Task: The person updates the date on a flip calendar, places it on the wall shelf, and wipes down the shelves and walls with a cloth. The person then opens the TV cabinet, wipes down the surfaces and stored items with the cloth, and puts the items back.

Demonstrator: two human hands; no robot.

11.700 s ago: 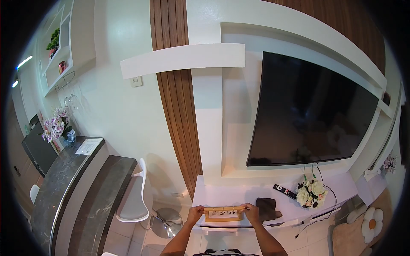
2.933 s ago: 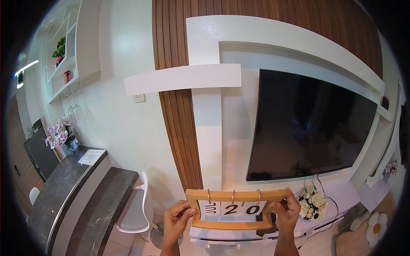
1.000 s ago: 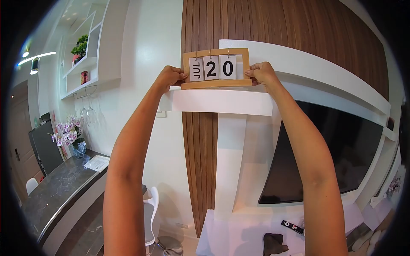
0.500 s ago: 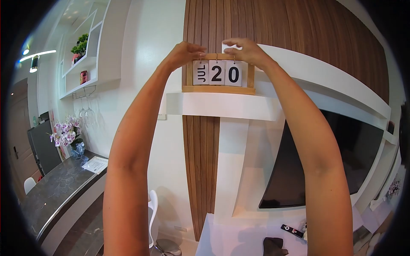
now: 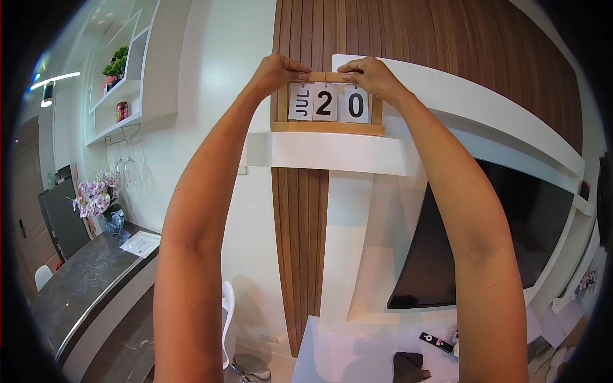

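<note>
A wooden flip calendar stands on a white wall shelf. From its top bar hang three white cards on rings: a JUL card, a 2 card and a 0 card. A gap separates the 0 from the 2, while JUL and 2 hang side by side. My left hand pinches the top bar near its left end, above the JUL card. Near the right end my right hand grips the same bar, above the 0 card.
A dark television hangs at the right. Below are a remote and a dark cloth-like item on a white surface. At left, a dark counter holds a flower vase and a paper sheet. Wine glasses hang above.
The fingers of both hands have closed onto the top bar. The 0 card has shifted right, away from the 2. The calendar appears slightly higher in view.
</note>
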